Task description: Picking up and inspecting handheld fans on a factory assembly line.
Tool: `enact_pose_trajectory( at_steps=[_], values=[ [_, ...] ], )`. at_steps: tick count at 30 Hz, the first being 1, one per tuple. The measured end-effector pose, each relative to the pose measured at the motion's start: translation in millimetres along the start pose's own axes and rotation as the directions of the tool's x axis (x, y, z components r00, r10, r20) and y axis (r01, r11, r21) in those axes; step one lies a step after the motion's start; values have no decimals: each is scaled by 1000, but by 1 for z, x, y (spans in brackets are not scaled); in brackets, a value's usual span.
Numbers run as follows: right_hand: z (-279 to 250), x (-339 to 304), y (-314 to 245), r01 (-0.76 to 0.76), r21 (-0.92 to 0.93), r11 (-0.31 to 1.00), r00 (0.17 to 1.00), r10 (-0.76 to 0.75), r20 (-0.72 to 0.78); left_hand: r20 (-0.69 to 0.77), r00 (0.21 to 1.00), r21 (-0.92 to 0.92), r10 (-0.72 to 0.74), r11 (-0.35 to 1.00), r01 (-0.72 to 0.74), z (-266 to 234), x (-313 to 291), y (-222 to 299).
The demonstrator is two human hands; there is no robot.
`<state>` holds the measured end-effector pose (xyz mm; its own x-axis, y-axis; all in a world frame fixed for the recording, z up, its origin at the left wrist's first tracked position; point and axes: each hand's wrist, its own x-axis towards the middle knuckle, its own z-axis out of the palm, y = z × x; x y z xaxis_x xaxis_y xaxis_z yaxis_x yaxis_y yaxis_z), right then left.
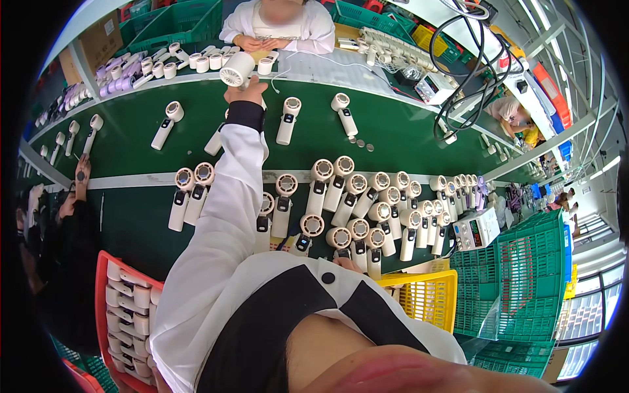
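My left arm stretches far forward over the green conveyor belt (pixel 380 118). At its end my left hand (pixel 246 90) is closed around a white handheld fan (pixel 237 69), whose round head points toward the far side. Close to my body, my right hand (pixel 347 263) shows only in small part, by a handheld fan (pixel 339 238) at the near edge of the workbench. Its fingers are mostly hidden, so I cannot tell whether it grips that fan. Several more white fans (pixel 321 171) stand in a group ahead and to the right. One fan (pixel 312 226) has a lit display.
Spaced fans (pixel 288 120) and small discs (pixel 361 143) lie on the belt. A red crate (pixel 102 308) of white parts is at left, a yellow basket (pixel 452 281) and green crates (pixel 511 268) at right. A power supply (pixel 477 229) borders the fans. A person (pixel 308 29) sits opposite.
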<state>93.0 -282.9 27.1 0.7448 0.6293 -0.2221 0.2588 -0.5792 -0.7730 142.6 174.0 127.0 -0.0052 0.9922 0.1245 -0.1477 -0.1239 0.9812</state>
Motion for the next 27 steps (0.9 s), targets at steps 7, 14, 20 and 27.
enact_pose_trajectory(
  at_steps=[7,14,20,27],
  values=[
    [-6,5,-5,-153,16,988,984,151,97,36,999,-25,-39,999,40,-5,-5,10],
    [-7,0,-12,-69,-64,996,994,75,82,51,998,-35,-24,999,26,-5,-1,5],
    [-6,-3,-19,-60,-60,996,997,63,54,35,997,-105,-69,992,73,-4,0,-1],
    [-2,-6,-21,30,-61,998,999,-31,-29,515,855,-546,-58,747,379,-18,-4,4]
  ],
)
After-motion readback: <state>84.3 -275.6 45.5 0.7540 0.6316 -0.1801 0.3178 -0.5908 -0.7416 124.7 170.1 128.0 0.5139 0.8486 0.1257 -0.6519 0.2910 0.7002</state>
